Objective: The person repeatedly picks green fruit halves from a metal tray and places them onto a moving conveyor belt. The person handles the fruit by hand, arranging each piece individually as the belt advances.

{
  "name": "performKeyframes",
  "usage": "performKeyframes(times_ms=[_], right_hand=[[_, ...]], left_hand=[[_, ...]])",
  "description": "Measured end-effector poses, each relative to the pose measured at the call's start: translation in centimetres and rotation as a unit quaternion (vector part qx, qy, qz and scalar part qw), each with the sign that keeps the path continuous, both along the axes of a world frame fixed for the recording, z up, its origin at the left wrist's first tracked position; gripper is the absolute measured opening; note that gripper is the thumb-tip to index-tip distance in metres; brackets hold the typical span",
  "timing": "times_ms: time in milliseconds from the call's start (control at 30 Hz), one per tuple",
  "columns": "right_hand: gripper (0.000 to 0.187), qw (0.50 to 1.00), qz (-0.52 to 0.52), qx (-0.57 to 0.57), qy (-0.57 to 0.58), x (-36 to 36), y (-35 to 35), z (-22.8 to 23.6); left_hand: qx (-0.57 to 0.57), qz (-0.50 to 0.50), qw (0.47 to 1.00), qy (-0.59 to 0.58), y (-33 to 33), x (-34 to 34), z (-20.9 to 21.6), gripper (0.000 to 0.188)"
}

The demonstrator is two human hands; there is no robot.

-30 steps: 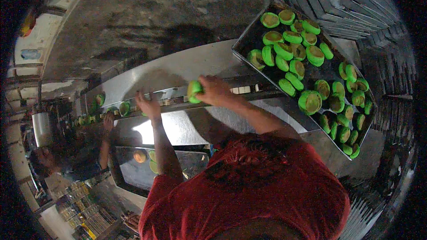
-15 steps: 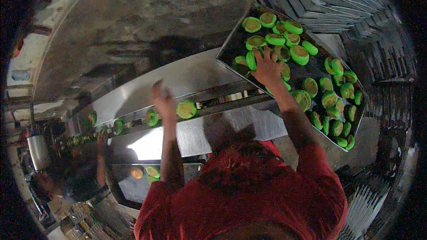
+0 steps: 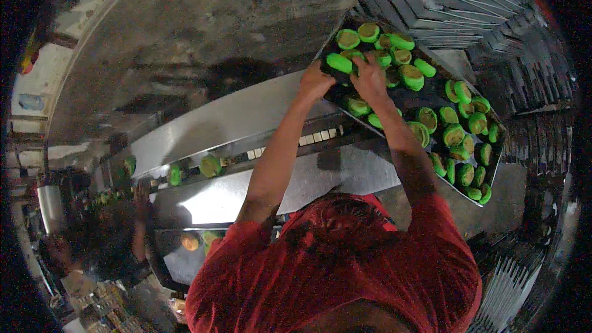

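A dark baking tray [image 3: 431,95] with a thin metal rim lies slanted at the right, bearing many round green buns with browned flat faces. At its left end my right hand [image 3: 371,81] reaches in, thumb and fingers bent against a tilted green bun [image 3: 339,63]. Close beside that bun, my left hand [image 3: 316,82] is at the tray's rim; its fingertips are partly hidden, so its grip is unclear. Other buns lie around my right hand, among them a green bun [image 3: 357,106] just below it and a brown-faced bun [image 3: 412,77] to its right.
A narrow conveyor channel [image 3: 317,137] with pale slats runs leftward between metal ledges, carrying a green bun [image 3: 210,165] and others. At the left, a co-worker's hand [image 3: 142,192] is beside it. Lower left, another tray [image 3: 179,265] holds buns. Stacked metal trays [image 3: 536,105] stand right.
My left hand has swung right from above the conveyor to the tray's left end. A bun by my right hand has been tipped and shifted up-left. The conveyor's buns have moved left.
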State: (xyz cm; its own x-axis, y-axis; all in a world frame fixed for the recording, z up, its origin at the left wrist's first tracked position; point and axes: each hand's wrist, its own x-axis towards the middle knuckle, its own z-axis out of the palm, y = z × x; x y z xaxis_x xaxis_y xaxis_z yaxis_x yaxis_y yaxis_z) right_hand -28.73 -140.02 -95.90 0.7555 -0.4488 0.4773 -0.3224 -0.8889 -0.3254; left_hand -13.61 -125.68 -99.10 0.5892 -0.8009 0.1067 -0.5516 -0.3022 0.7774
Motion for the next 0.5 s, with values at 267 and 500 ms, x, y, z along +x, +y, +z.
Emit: performKeyframes(times_ms=[267, 500], right_hand=[[0.039, 0.861, 0.315, 0.384, 0.107, 0.9, 16.6, 2.6], [0.024, 0.809, 0.493, 0.313, 0.066, 5.5, 24.4, -3.0]], left_hand=[[-0.230, 0.169, 0.825, 0.488, 18.6, -3.9, 4.4, 0.048], [-0.170, 0.531, 0.830, -0.035, 36.8, -2.3, -4.9, 0.044]])
